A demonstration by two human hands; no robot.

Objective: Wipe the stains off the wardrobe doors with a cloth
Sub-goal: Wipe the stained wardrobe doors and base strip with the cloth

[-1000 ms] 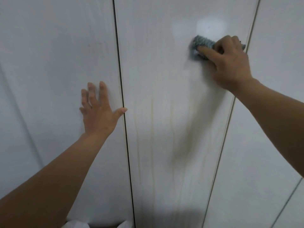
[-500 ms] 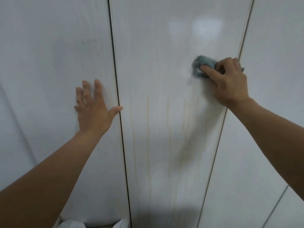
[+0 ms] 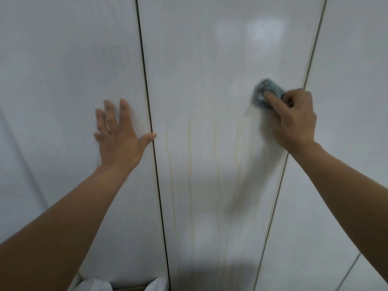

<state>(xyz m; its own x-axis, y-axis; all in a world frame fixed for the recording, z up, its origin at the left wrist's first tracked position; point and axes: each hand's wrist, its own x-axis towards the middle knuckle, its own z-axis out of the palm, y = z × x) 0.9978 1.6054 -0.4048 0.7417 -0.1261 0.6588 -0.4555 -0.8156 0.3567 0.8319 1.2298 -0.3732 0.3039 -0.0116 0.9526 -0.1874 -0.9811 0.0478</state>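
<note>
While the right hand (image 3: 294, 120) grips the cloth (image 3: 265, 89) on the middle door (image 3: 210, 59), wiping is under way.
Cloth at two o'clock; left hand (image 3: 119, 137) flat, fingers spread, at nine — next, likely, yellow streaks (image 3: 189, 148) toward six.

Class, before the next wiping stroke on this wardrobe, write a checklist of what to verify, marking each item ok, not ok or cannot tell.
1. Cloth gripped: ok, the right hand holds the cloth.
2. Cloth on the surface: ok, it presses against the middle door.
3. Bracing: ok, the left hand lies flat on the left door, thumb at its edge.
4. Middle door free of stains: not ok, yellowish streaks run down below the cloth.
5. Cloth damp or clean enough: cannot tell.
</note>
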